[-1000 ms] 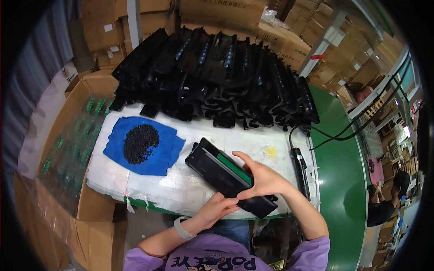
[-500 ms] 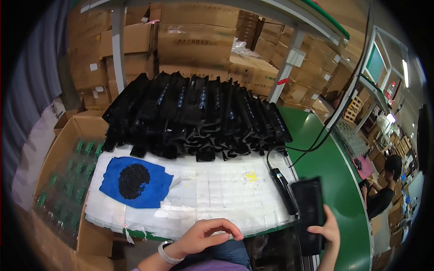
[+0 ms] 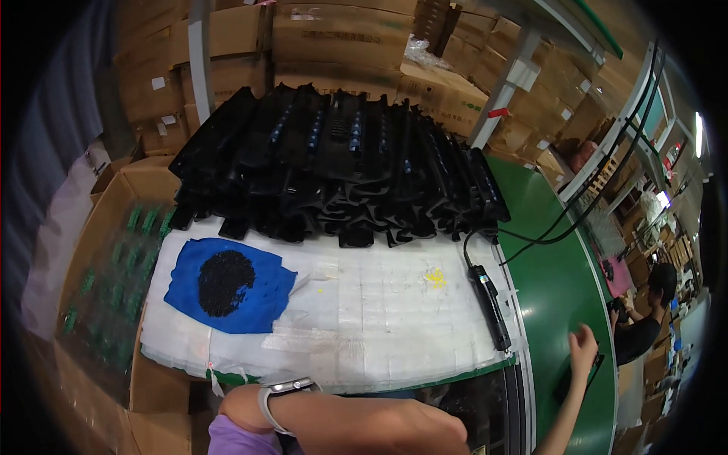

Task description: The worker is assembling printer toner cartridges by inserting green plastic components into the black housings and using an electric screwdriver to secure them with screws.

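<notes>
Over the green surface on the right, my right hand [image 3: 583, 350] is stretched out with its fingers apart. A dark flat piece [image 3: 595, 373] lies beneath it, partly covered by the hand and wrist. My left forearm crosses the lower edge, a pale-strapped watch [image 3: 291, 387] on its wrist. Only the back of my left hand [image 3: 425, 428] shows there; its fingers are hidden. A black electric screwdriver [image 3: 489, 307] with a cable lies at the right end of the white-covered table [image 3: 379, 318]. Tiny black parts, perhaps screws [image 3: 226, 282], are heaped on a blue cloth [image 3: 265, 303].
Long black plastic housings [image 3: 341, 167] are piled along the table's back. Small yellow bits [image 3: 434, 277] lie on the white cover. At the left stands an open carton [image 3: 163, 379] holding green parts under clear plastic. Another person [image 3: 644, 326] works at the far right.
My right hand has moved right with the black piece, from beside the screwdriver to over the green surface, and its grip has loosened. My left hand has dropped toward the lower edge. The view has shifted.
</notes>
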The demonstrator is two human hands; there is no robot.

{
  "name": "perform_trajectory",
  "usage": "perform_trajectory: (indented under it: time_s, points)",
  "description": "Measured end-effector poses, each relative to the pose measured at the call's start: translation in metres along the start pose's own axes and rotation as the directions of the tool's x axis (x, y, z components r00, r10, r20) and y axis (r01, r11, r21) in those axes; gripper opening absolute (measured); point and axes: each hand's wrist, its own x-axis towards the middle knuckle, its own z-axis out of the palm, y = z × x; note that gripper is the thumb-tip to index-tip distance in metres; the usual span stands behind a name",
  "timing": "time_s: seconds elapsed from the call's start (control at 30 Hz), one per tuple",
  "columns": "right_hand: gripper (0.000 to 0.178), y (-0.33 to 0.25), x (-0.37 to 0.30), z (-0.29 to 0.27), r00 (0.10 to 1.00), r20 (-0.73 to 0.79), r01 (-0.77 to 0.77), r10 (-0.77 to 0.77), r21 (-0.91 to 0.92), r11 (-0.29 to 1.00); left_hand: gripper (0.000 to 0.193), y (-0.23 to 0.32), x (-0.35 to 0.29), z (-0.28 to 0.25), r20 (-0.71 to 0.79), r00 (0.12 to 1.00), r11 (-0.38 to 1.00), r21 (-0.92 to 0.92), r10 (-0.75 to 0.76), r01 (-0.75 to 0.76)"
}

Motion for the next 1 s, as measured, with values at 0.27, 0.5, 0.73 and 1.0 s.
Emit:
perform_trajectory:
  time_s: [0.27, 0.5, 0.73, 1.0]
  points:
    - [0.034, -0.374, 0.018, 0.109, 0.687, -0.056, 0.529, -0.725, 0.722, 0.446, 0.030, -0.061, -0.064, -0.023, 0.023, 0.798, 0.403, 0.871, -0.602, 0.279]
    - [0.060, -0.498, 0.100, 0.179, 0.822, 0.261, 0.515, -0.505, 0.035, 0.856, 0.012, -0.088, -0.164, -0.091, -0.595, 0.759, -0.022, 0.790, -0.264, 0.612]
    - [0.042, -0.532, 0.099, 0.188, 0.757, 0.541, 0.426, -0.366, 0.016, 0.905, 0.012, -0.104, -0.169, -0.077, -0.623, 0.739, 0.082, 0.748, -0.258, 0.659]
    - [0.046, -0.524, 0.129, 0.224, 0.796, 0.531, 0.161, -0.290, 0.276, 0.948, 0.010, -0.104, -0.163, -0.077, -0.716, 0.680, 0.130, 0.668, -0.160, 0.733]
